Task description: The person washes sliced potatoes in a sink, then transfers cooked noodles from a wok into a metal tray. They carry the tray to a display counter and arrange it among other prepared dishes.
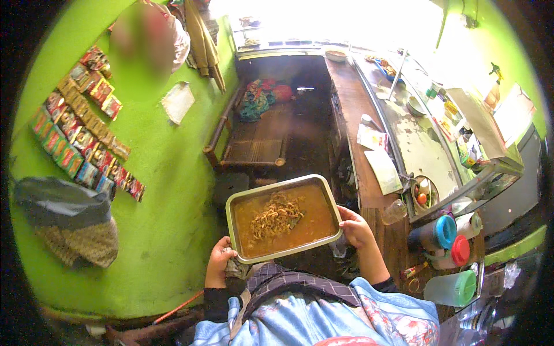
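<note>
One shallow tray (294, 249) sits at the centre of the frame, and we see orange-brown broth (314, 222) in it with brown strips (274, 218) heaped in the middle. The left hand (219, 259) has its grip pinching the lower-left corner, a crumpled cloth (236, 269) just below; the right hand (358, 229) has its grip pinching the right rim. At right we see the brown counter (349, 86); at lower right, lidded containers (465, 288).

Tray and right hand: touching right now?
Touching: the head view shows the right hand gripping the tray at its right-hand rim, no gap between them.
</note>
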`<act>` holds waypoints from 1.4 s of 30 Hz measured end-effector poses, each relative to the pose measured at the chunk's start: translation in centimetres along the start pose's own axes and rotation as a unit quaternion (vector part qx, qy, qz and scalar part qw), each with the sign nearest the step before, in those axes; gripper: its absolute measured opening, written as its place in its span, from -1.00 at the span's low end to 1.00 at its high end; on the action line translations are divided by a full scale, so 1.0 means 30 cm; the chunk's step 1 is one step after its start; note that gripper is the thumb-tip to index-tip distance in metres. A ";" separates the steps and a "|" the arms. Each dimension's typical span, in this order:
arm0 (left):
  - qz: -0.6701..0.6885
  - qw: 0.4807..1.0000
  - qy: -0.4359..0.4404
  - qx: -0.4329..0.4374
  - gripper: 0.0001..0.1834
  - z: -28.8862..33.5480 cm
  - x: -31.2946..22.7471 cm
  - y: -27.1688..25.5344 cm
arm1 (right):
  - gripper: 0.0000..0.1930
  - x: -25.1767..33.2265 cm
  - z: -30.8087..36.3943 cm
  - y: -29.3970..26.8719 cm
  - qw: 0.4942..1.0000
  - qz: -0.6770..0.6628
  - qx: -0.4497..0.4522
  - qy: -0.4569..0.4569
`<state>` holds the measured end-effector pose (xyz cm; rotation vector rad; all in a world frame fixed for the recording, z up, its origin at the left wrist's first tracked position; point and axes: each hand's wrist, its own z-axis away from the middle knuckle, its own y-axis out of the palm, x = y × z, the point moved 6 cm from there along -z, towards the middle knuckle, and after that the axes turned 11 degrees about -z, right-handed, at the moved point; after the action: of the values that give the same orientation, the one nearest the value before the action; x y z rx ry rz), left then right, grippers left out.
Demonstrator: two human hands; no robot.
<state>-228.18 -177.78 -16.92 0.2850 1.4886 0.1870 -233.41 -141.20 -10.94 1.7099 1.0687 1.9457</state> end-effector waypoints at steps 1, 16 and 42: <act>-0.031 0.999 -0.003 0.015 -0.68 -0.079 0.002 -0.014 | -0.40 -0.002 -0.045 -0.029 1.000 0.000 -0.013 -0.010; -0.104 0.982 0.008 0.158 -0.65 -1.257 0.050 -0.013 | -0.39 0.145 -0.839 -0.464 0.994 -0.003 -0.075 -0.077; -0.070 0.983 -0.026 0.167 -0.64 -2.969 -0.049 0.520 | -0.38 0.995 -2.148 -1.075 0.972 0.044 -0.198 -0.117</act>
<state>-316.18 -156.92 -16.01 0.4501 1.4788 -0.1847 -308.33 -119.57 -12.92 1.7207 0.4884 1.7993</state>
